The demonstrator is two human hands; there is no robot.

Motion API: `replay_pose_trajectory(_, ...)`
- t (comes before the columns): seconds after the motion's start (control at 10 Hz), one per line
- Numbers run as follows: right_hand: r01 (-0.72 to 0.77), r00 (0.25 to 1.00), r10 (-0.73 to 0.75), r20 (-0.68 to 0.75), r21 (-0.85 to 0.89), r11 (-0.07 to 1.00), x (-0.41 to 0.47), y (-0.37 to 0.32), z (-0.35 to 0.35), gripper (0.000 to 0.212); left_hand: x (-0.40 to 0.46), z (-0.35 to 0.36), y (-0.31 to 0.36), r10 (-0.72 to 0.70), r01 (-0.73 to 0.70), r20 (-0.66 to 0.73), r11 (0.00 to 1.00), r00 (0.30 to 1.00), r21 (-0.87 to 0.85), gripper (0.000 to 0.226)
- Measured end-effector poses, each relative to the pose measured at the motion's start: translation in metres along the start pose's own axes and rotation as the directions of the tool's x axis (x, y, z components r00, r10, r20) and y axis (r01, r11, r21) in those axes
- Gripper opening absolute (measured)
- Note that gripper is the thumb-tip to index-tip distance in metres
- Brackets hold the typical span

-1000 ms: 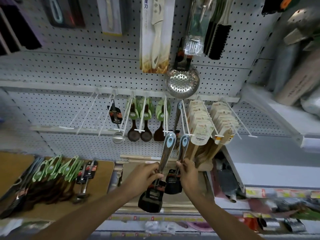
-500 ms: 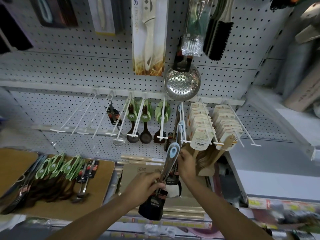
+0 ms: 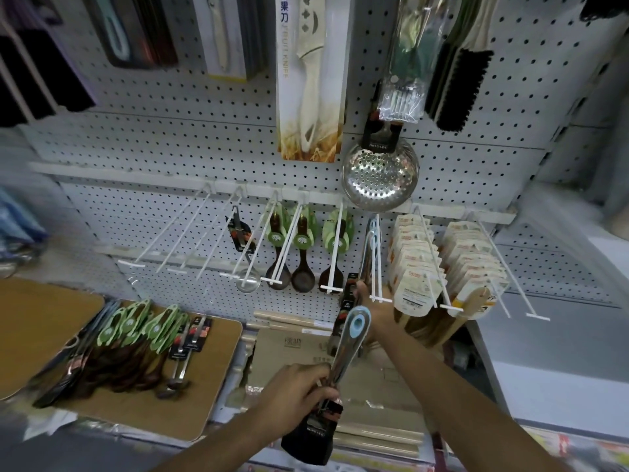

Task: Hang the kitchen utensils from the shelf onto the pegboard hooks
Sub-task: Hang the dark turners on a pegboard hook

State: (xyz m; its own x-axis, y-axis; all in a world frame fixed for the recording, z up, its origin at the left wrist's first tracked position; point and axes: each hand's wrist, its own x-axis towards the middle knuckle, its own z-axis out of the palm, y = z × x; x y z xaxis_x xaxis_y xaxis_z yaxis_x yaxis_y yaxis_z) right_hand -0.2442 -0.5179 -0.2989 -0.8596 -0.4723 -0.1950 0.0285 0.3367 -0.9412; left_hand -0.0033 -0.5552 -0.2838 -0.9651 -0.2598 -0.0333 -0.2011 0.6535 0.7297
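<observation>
Pegboard [image 3: 170,137] w/ white hooks; the double hook [image 3: 374,264] right of the brown spoons now carries a spatula, which 1 s ago was off it. R hand [image 3: 376,310] pinches it low on the shaft. L hand [image 3: 299,386] grips a 2nd spatula [image 3: 343,356] at the neck, above the shelf's front edge. Likely stiff, light, smooth; hold near the neck, lead w/ the blue eyelet.

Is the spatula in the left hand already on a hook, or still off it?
Off. The left hand grips the spatula below the hooks; its blue handle hole is free of any hook.
</observation>
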Motion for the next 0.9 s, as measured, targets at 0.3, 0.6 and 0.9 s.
replay_pose_trajectory(0.3, 0.124, 0.986, -0.102, 0.13, -0.178, 0.976, -0.05, 0.006, -0.014, 0.017, 0.006, 0.004, -0.007, -0.045, 0.044, -0.031, 0.999, 0.999, -0.01, 0.012)
replay_pose_trajectory(0.6, 0.243, 0.942, -0.267, 0.206, 0.135, 0.961, -0.144, 0.017, -0.042, 0.028, 0.015, 0.026, -0.014, -0.003, -0.001, -0.041, 0.995, 0.999, -0.101, 0.011)
replay_pose_trajectory(0.9, 0.279, 0.958, -0.285, 0.016, 0.15, 0.949, -0.152, 0.002, -0.036, 0.015, 0.025, 0.042, -0.001, 0.027, -0.033, -0.037, 0.982, 0.999, -0.183, 0.005)
